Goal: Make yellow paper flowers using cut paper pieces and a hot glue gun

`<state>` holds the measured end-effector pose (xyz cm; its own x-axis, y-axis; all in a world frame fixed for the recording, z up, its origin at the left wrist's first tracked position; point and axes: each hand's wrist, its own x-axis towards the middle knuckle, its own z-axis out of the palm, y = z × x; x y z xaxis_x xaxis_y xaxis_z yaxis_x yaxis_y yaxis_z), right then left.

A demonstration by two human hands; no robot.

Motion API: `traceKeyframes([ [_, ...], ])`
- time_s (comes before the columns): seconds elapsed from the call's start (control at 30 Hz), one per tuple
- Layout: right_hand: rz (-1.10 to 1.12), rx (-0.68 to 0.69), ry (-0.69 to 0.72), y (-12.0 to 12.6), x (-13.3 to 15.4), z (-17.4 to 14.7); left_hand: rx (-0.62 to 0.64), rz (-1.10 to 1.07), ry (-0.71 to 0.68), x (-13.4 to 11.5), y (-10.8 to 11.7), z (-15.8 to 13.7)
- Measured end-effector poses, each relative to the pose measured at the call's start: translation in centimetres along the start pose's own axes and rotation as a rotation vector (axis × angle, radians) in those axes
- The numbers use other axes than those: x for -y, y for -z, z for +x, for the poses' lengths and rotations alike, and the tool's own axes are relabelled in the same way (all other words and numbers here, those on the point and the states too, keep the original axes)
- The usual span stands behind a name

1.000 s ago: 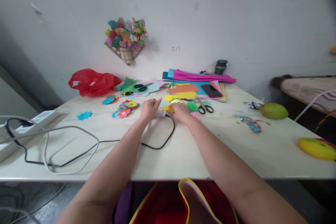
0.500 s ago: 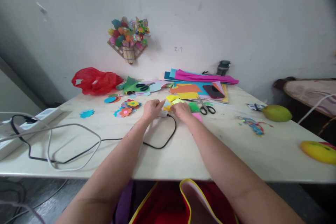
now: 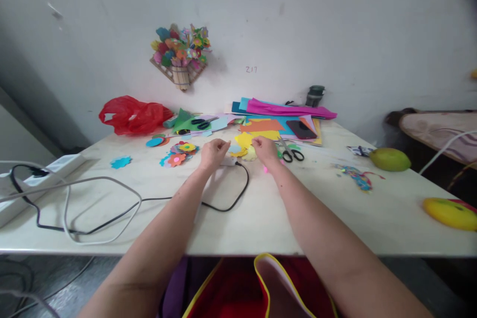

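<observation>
Flower cut-out [image 3: 244, 139], flat, yellow and lobed, sits between my hands above the smooth, pale tabletop [image 3: 246, 233]. My right hand [image 3: 265, 150] pinches its edge, thumb and fingertips drawn together. My left hand [image 3: 214, 154] curls loosely beside a white, hard-looking corded device [image 3: 228, 161]; I cannot tell whether it grips that. Black-handled metal scissors [image 3: 286, 149] lie just beyond my right hand, layered round-petalled flowers [image 3: 177, 158] near my left.

The white table [image 3: 246, 233] holds a red bag [image 3: 130, 117] (all crinkly), paper flowers [image 3: 176, 160], a black cord [image 3: 223, 211] and green fruit [image 3: 390, 159].
</observation>
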<state>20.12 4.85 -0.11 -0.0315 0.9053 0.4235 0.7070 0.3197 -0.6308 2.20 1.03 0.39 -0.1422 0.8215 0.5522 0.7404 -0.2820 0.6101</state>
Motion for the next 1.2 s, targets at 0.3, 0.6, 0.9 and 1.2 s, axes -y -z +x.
traceKeyframes([
  [0.3,0.753,0.234,-0.084,0.6,0.5,-0.6,0.186,-0.484,0.181,0.1,-0.3,0.1],
  [0.6,0.742,0.343,-0.025,0.2,1.3,-1.3,0.264,-0.634,0.213,-0.3,-0.1,-0.1],
  [0.9,0.431,0.065,-0.151,2.8,-0.3,0.6,0.21,-0.76,0.242,-0.4,-0.4,-0.1],
  [1.2,-0.452,0.089,-0.286,5.4,-3.1,1.8,0.211,-0.797,0.304,-0.2,-1.3,-0.1],
])
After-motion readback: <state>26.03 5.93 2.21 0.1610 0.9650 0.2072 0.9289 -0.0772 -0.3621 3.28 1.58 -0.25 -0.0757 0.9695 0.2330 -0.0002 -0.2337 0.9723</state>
